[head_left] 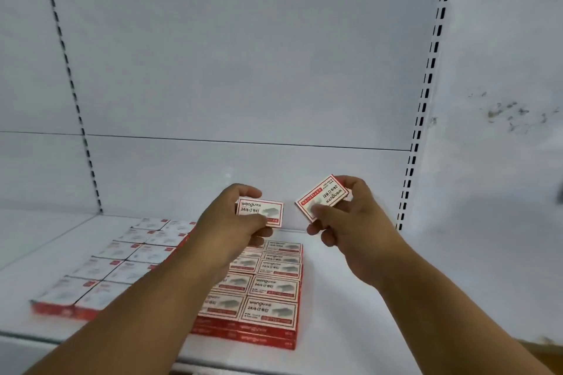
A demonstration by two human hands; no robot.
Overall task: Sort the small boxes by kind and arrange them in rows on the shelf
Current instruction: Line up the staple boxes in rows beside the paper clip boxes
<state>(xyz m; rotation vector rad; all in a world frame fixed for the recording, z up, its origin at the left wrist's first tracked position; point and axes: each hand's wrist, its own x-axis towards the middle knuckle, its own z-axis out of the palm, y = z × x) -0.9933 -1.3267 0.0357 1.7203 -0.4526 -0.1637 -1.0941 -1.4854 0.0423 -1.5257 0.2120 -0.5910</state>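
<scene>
probably light, stiff card boxes; best pinched by the short edges. left hand (234, 219) holds one box (262, 212) upright-reading between thumb and fingers, above the stacked rows (268, 289) on the shelf (350, 298). right hand (350, 222) pinches a second box (323, 196), tilted and reading upside down. both held off the shelf, near each other, not touching
</scene>
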